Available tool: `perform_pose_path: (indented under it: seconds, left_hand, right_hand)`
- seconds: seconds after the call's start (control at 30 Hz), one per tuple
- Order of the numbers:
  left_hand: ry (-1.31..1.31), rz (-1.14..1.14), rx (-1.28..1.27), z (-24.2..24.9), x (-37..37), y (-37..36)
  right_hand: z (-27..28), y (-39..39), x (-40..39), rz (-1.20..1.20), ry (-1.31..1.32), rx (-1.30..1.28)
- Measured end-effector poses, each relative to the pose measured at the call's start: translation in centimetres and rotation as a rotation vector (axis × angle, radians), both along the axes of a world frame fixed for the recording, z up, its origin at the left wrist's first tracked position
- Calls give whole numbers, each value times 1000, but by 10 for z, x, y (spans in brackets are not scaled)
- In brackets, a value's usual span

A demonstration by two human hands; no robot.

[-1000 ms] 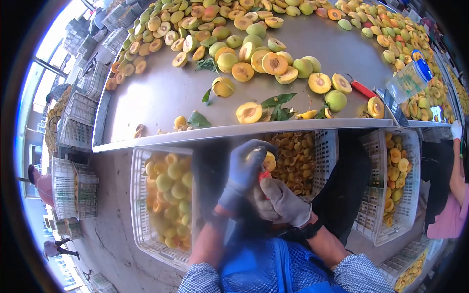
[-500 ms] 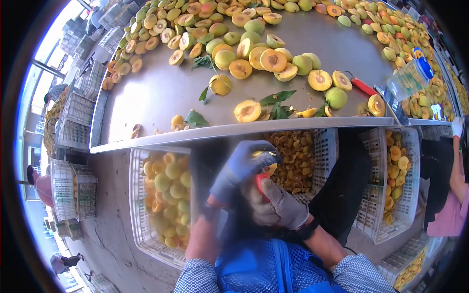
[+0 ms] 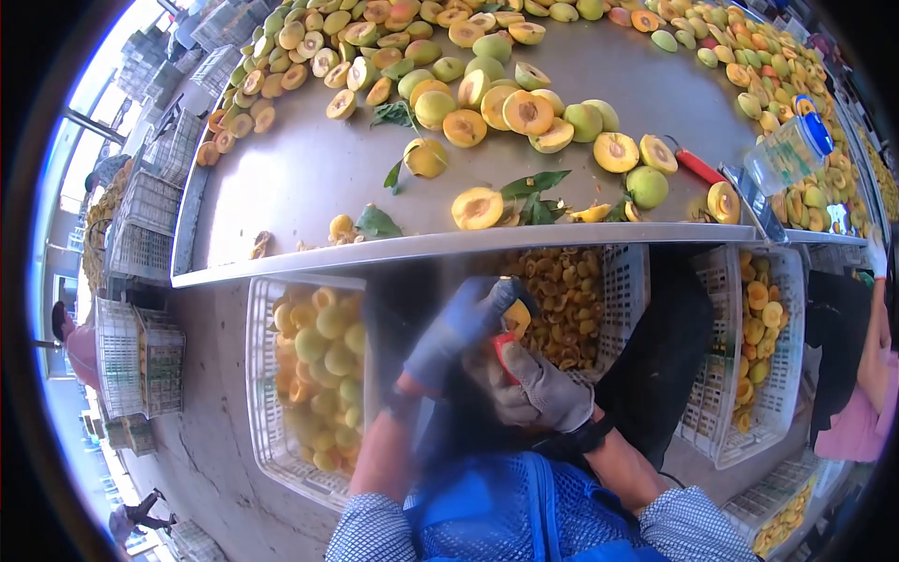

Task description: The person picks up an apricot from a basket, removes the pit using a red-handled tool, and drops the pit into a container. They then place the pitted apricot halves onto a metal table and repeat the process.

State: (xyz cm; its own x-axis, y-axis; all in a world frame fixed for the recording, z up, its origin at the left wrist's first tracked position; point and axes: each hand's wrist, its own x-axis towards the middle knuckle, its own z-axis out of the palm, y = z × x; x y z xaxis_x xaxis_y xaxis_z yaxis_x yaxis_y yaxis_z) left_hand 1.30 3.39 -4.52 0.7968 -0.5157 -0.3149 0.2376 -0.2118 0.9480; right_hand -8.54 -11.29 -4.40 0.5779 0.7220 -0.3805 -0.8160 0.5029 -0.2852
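Note:
My left hand (image 3: 464, 328), in a blue-grey glove with a dark fingertip area, is closed on a yellow fruit half (image 3: 516, 319) and partly blurred. Just right of it and below, my right hand (image 3: 538, 389), in a grey-white glove, wraps round a red-handled tool (image 3: 504, 356) whose tip meets the fruit. The tool's working end is hidden. Both hands are over my lap, in front of the metal table's edge (image 3: 468, 241). Behind them is a crate of small hollow fruit pieces (image 3: 562, 290).
Halved fruits (image 3: 527, 112) and leaves (image 3: 538, 208) lie on the metal table. A red-handled tool (image 3: 698, 167), a phone (image 3: 763, 211) and a blue-lidded jar (image 3: 787, 155) are at its right. Fruit crates (image 3: 262, 393) (image 3: 791, 375) flank my legs. A co-worker's gloved hand (image 3: 876, 251) shows far right.
My left hand has turned slightly, and more of the yellow fruit half shows between the hands. My right hand keeps its grip on the red handle, almost in the same place.

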Motion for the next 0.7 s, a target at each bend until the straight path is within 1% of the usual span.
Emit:
perform_pose_path:
  seconds: [0.03, 0.07, 0.1, 0.17, 0.2, 0.27, 0.3, 0.33, 0.37, 0.4, 0.47, 0.5, 0.53, 0.57, 0.63, 0.67, 0.7]
  left_hand:
    - [4, 9, -69, -4, -1, -1]
    - [9, 18, -139, -7, -3, -3]
    - [9, 21, -139, -7, -4, -3]
    - [-142, 23, -260, -5, -2, -9]
    - [-143, 20, -260, -2, -6, -12]
    - [-220, 223, -299, 9, -12, -18]
    - [-220, 218, -299, 10, -9, -17]
    - [-147, 125, -373, 11, -7, -16]
    - [-74, 41, -449, 10, -8, -16]
    - [-79, 52, -452, 9, -9, -17]
    - [44, 147, -502, 2, -12, -22]
    - [44, 150, -498, -1, -15, -25]
    - [58, 208, -488, -4, -19, -28]
    - [68, 264, -479, -4, -20, -29]
    - [81, 258, -463, 1, -25, -26]
    - [90, 246, -446, 5, -27, -24]
    - [81, 254, -439, 0, -27, -22]
  right_hand:
    - [-1, 0, -1, 1, -73, 9]
    - [0, 0, -2, 2, -71, 9]
    - [2, 0, -3, -8, -67, 34]
    - [8, -1, -1, -16, -70, 57]
    - [11, 0, 0, -16, -42, 56]
    - [18, 1, 0, -16, -16, 57]
    - [22, 1, -1, -31, -44, 114]
    - [24, 1, -4, -43, -68, 167]
    - [23, 0, -6, -35, -62, 163]
    - [22, 0, -5, -43, -75, 147]
    - [14, 1, -4, -53, -95, 136]
    - [7, 3, -8, -67, -277, -219]
    - [4, 4, -10, -76, -454, -576]
    - [4, 1, -9, -73, -456, -573]
    - [5, -9, -8, -40, -154, -99]
    - [5, -10, -9, -31, -157, -94]
    - [4, -9, -10, 4, -421, -263]
